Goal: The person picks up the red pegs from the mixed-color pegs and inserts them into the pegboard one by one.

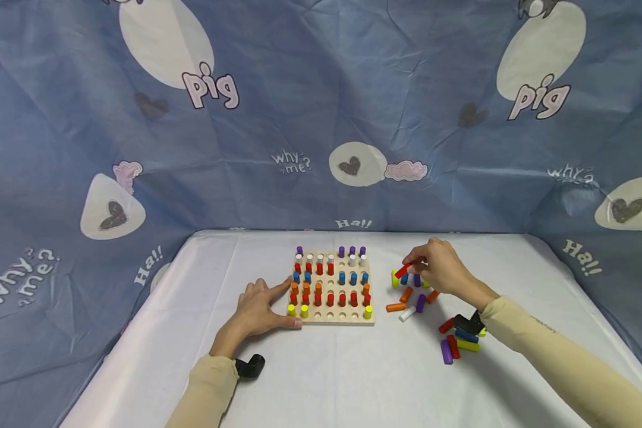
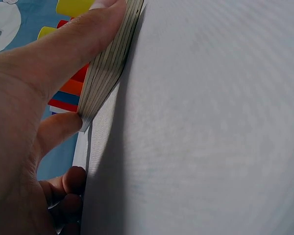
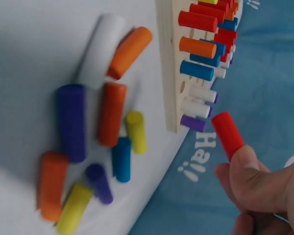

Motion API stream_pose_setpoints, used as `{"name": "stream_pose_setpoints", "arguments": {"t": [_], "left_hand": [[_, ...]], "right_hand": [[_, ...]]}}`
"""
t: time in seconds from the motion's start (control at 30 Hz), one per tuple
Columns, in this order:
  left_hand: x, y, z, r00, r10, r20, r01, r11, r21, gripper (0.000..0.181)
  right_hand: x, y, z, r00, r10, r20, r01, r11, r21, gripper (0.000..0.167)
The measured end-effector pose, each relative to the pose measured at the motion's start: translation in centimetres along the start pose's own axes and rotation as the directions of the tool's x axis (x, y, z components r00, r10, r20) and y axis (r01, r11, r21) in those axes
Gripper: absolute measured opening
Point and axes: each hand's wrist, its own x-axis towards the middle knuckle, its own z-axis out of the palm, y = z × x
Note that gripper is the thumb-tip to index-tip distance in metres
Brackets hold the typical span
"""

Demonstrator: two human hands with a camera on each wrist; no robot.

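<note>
A wooden pegboard (image 1: pixel 348 322) carries rows of purple, white, red, blue, orange and yellow pegs, with bare holes among them. My left hand (image 1: pixel 255 308) holds the board at its near left corner. In the left wrist view the thumb (image 2: pixel 78 44) lies along one edge of the layered wood, while the index fingertip touches farther along the side. To the right of the board, my right hand (image 1: pixel 443 268) pinches a red peg (image 3: pixel 228 134) between thumb and fingers. This peg hangs above loose pegs and is tilted, apart from the board.
Under and near the right hand lie loose pegs, among them an orange one (image 1: pixel 396 307), a white one (image 1: pixel 408 314) and a purple one (image 1: pixel 420 303). Another pile with a yellow peg (image 1: pixel 468 345) lies nearer, beside the right forearm. A blue printed cloth (image 1: pixel 299 202) rises behind the white table.
</note>
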Motion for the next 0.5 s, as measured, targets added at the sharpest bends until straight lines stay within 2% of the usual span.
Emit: {"name": "stream_pose_setpoints", "arguments": {"t": [0.23, 0.5], "left_hand": [[-0.1, 0.1, -0.2, 1.0, 0.006, 0.003, -0.006, 1.0, -0.003, 0.114], [-0.1, 0.0, -0.2, 1.0, 0.001, -0.001, -0.001, 1.0, -0.009, 0.114]], "right_hand": [[2.6, -1.3, 1.8, 0.998, -0.044, -0.042, 0.044, 0.999, 0.018, 0.009], [5.2, -2.8, 3.9, 0.989, -0.135, -0.056, 0.138, 0.989, 0.053, 0.009]]}}
